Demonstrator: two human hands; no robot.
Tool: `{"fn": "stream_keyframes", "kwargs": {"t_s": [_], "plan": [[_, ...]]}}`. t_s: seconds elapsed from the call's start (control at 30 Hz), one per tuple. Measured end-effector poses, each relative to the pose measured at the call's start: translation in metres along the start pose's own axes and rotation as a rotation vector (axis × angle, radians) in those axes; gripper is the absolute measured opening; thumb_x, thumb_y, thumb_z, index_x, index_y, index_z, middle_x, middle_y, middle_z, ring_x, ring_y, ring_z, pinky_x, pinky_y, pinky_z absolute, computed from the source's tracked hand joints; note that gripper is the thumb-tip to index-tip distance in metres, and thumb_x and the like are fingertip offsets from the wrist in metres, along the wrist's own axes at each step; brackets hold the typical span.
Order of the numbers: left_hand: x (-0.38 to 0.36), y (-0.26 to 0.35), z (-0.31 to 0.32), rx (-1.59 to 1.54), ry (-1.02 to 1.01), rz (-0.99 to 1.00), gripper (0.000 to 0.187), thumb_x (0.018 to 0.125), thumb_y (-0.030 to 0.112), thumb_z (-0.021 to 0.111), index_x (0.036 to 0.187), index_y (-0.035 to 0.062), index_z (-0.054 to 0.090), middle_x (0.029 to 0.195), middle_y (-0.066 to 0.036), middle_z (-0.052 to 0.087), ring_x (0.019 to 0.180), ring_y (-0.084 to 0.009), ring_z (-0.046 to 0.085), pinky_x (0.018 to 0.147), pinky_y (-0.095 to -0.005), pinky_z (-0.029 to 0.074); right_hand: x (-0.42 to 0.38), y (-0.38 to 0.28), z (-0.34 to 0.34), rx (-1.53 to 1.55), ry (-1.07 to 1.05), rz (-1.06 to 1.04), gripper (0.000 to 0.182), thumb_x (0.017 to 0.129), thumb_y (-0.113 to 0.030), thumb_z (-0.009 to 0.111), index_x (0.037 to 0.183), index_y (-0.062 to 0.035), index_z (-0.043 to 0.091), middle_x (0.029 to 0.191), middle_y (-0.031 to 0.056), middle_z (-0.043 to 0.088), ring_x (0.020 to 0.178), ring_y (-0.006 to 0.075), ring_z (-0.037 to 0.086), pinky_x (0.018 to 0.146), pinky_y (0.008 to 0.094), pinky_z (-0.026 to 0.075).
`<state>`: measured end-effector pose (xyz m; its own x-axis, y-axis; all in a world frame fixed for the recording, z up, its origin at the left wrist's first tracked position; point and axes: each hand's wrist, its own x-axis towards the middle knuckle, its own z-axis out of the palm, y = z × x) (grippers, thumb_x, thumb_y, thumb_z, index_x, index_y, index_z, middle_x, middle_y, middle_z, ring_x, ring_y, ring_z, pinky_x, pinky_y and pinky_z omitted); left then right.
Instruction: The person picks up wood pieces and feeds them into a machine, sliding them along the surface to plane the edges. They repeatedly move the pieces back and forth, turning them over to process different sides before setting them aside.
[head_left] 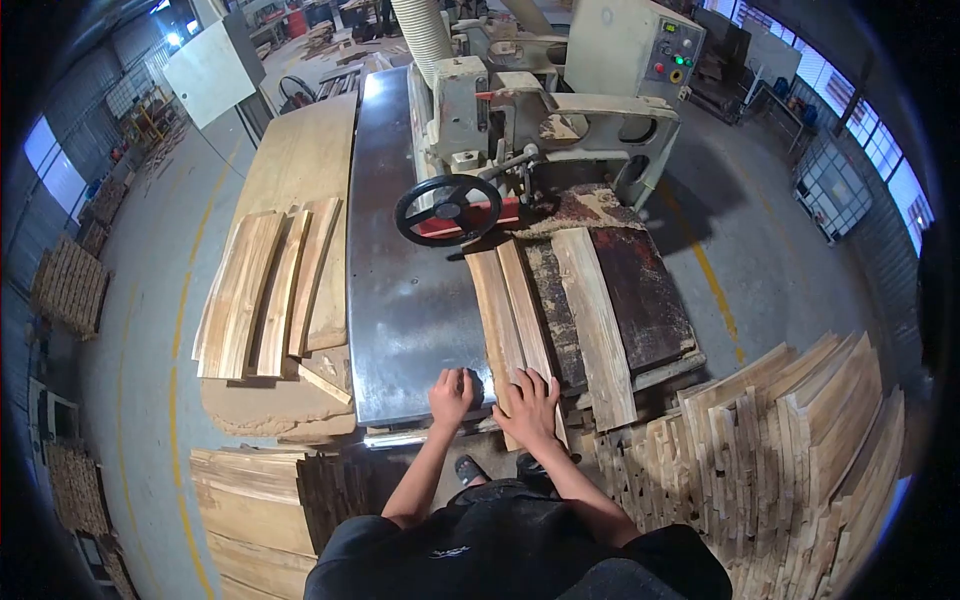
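Two narrow wooden boards lie side by side, a left board (492, 300) and a right board (522, 300), their far ends at the woodworking machine (560, 120) below its black handwheel (448, 210). My right hand (530, 408) rests on their near ends, fingers spread, holding nothing. My left hand (451, 397) is curled into a loose fist at the near edge of the shiny metal table (400, 300), left of the boards and apart from them. A wider rough board (597, 330) lies to the right on the machine's dark, sawdust-strewn bed (640, 290).
Several planks (245, 295) lie on a wooden surface (295, 150) at the left. Tall board stacks stand near me, a left stack (245, 500) and a right stack (760, 450). A control panel (672, 55) sits on the machine's back right.
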<state>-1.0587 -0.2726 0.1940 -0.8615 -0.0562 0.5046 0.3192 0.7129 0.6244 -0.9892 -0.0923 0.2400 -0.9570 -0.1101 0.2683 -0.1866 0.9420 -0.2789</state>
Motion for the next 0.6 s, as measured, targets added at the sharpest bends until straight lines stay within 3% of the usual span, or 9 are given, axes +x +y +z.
{"fn": "stream_keyframes", "kwargs": {"t_s": [0.27, 0.6], "plan": [[-0.001, -0.001, 0.001, -0.03, -0.002, -0.012, 0.009, 0.093, 0.011, 0.072, 0.088, 0.0046, 0.068, 0.076, -0.013, 0.062, 0.061, -0.0339, 0.064, 0.055, -0.0439, 0.051, 0.0, 0.002, 0.005, 0.007, 0.008, -0.008, 0.052, 0.084, -0.044, 0.076, 0.12, -0.008, 0.068, 0.145, 0.0146, 0.05, 0.144, 0.0332, 0.038, 0.116, 0.0679, 0.02], [-0.001, -0.003, 0.002, -0.026, 0.032, 0.002, 0.012, 0.092, 0.016, 0.071, 0.087, 0.0063, 0.066, 0.082, -0.013, 0.064, 0.067, -0.038, 0.066, 0.058, -0.0471, 0.055, 0.002, 0.001, 0.01, -0.051, 0.069, -0.043, 0.044, 0.083, -0.043, 0.077, 0.108, -0.0081, 0.067, 0.142, 0.0134, 0.055, 0.14, 0.0353, 0.046, 0.113, 0.072, 0.024]]}}
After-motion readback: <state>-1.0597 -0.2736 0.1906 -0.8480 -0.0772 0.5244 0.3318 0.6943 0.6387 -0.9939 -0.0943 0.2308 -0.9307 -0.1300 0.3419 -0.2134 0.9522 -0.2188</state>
